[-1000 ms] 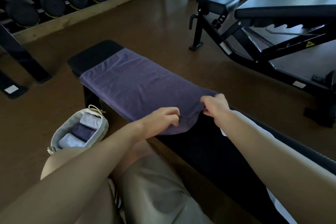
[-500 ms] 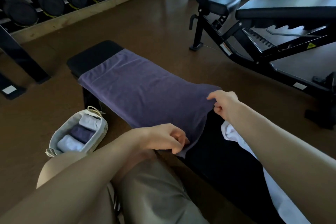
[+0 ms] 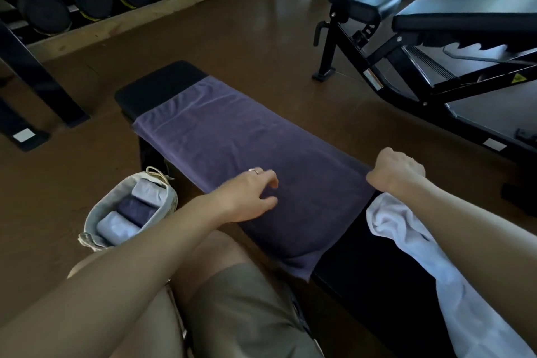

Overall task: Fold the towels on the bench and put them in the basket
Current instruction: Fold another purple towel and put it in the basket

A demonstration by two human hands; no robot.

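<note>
Purple towel (image 3: 232, 151) lies spread flat along the black bench (image 3: 162, 87).

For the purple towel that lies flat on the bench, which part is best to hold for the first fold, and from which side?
Probably the two near corners of the purple towel. It lies flat along the bench, its short near edge hanging towards the person. Come from that near end; the right hand already grips one corner, the left hand hovers open above the cloth.
</note>
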